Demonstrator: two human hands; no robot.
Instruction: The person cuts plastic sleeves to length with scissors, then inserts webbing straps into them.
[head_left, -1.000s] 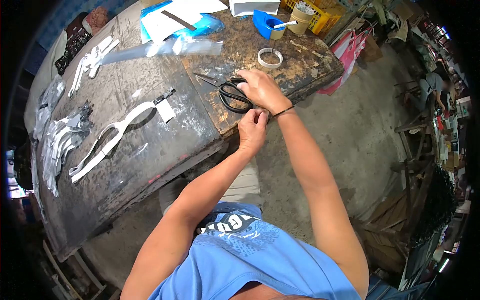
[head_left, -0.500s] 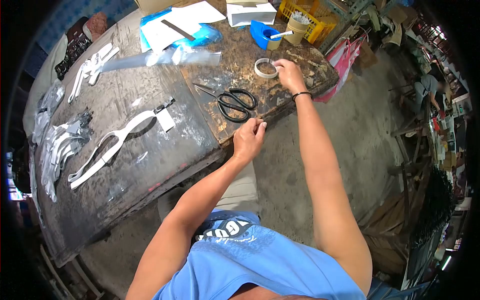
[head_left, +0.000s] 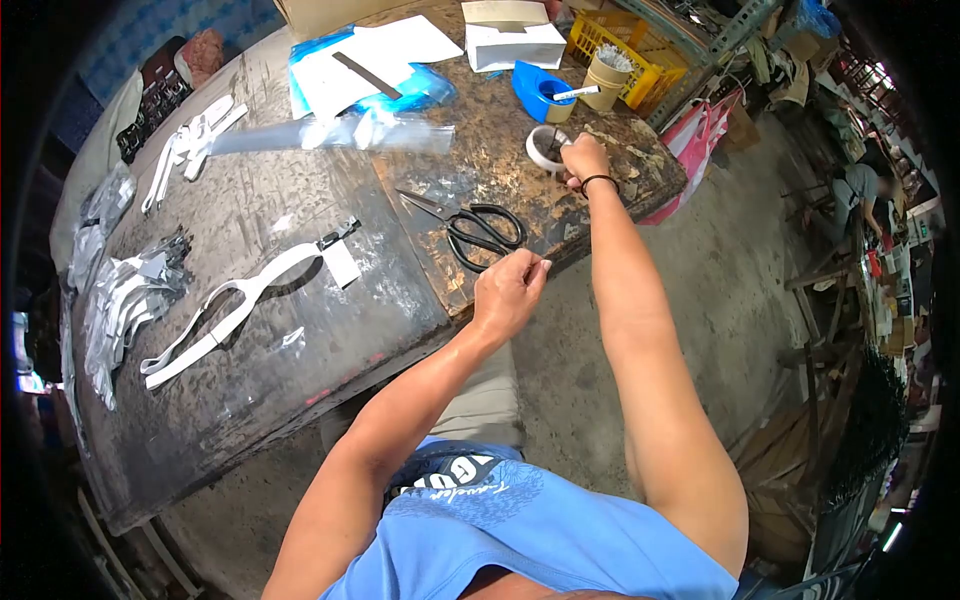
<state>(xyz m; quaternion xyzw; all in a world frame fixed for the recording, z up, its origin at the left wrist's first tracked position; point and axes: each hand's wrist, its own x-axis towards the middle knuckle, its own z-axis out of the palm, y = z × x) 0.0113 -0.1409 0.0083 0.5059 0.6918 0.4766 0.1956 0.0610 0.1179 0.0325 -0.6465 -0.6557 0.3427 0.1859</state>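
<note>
In the head view my right hand (head_left: pixel 585 160), with a dark band at the wrist, grips the near edge of a white roll of tape (head_left: pixel 538 157). The roll is tilted over the worn brown part of the table. My left hand (head_left: pixel 508 292) is at the table's front edge, fingers curled; whether they hold anything is hidden. Just beyond it lie black-handled scissors (head_left: pixel 458 215), slightly spread, blades pointing left. Further left a white strap (head_left: pixel 246 287) with a black buckle and a white tag lies flat on the dark tabletop (head_left: pixel 290 370).
Behind the roll stand a blue tape dispenser (head_left: pixel 535 92) with a white marker, a cardboard tube (head_left: pixel 603 82), a yellow crate (head_left: pixel 655 78) and a white box (head_left: pixel 515 45). Clear plastic (head_left: pixel 340 135), papers (head_left: pixel 415 38) and bundled straps (head_left: pixel 125 295) lie left. A person (head_left: pixel 858 190) is far right.
My right hand has turned over the tape roll and tilted it. The left hand has shifted slightly, now overlapping the scissors' near handle. The whole view has moved a little.
</note>
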